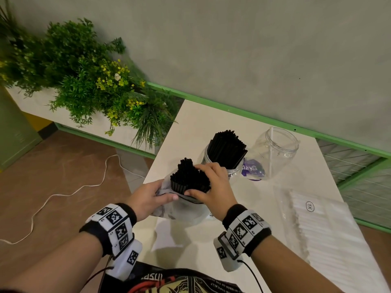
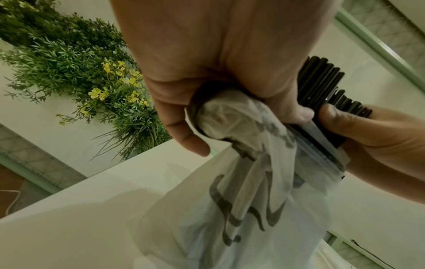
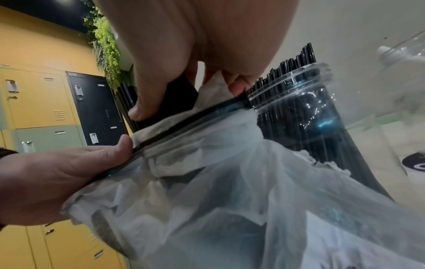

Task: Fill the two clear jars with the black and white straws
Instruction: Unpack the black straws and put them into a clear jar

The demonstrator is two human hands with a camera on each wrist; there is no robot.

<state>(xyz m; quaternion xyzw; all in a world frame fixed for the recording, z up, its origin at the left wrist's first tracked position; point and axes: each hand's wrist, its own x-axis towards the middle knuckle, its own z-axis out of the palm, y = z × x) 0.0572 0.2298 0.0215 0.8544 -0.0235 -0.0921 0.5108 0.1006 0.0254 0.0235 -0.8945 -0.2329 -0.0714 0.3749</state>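
Observation:
A bundle of black straws (image 1: 189, 176) sticks out of a clear plastic bag (image 1: 179, 210) held above the white table (image 1: 211, 123). My right hand (image 1: 213, 185) grips the bundle (image 2: 326, 81) from the right, thumb in front. My left hand (image 1: 148, 197) pinches the bag's crumpled mouth (image 2: 230, 112) on the left. Behind them a clear jar (image 1: 224, 163) stands packed with black straws (image 1: 227, 148). The second clear jar (image 1: 275, 149) stands to its right and holds a single white straw. A packet of white straws (image 1: 330, 225) lies at the table's right.
A purple label (image 1: 252, 169) shows at the second jar's base. A planter of green plants (image 1: 84, 81) stands left of the table. A white cable (image 1: 63, 193) runs over the brown floor. A green rail (image 1: 254, 117) lines the wall behind.

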